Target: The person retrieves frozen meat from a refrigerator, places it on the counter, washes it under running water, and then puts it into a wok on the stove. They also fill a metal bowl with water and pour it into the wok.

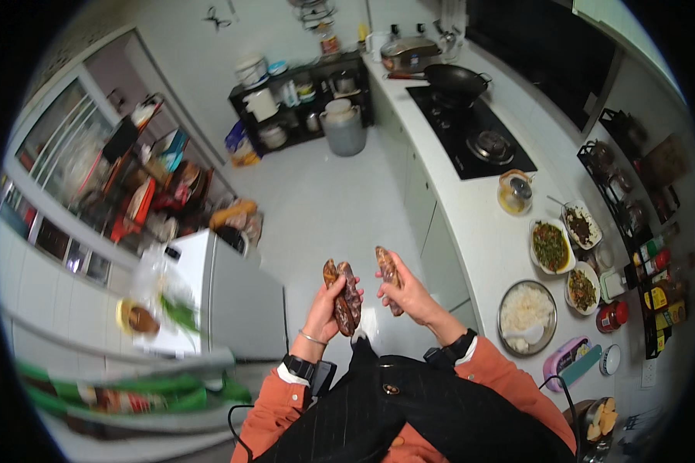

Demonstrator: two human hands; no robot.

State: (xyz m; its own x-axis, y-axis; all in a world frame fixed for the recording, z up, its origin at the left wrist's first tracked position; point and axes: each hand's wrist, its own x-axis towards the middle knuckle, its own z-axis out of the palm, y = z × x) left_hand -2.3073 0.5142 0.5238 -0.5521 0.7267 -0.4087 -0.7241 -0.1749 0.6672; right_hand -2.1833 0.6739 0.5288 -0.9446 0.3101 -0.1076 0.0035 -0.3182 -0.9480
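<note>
Two dark cured sausages [343, 315] lie side by side in my left hand [321, 312], with the thumb pressed across them. My right hand [412, 296] grips another cured sausage [387, 265], paler and mottled, held nearly upright. A gap separates the two hands, which are both above the floor in front of my body. Fingers cover the middle of each sausage.
Along the right, a white counter [475, 231] carries a steel bowl of rice [527, 309], a dish of greens [551, 246], a glass teapot [514, 194] and a gas hob [469, 133] with a wok [454, 81]. A low white-topped cabinet [200, 254] stands left.
</note>
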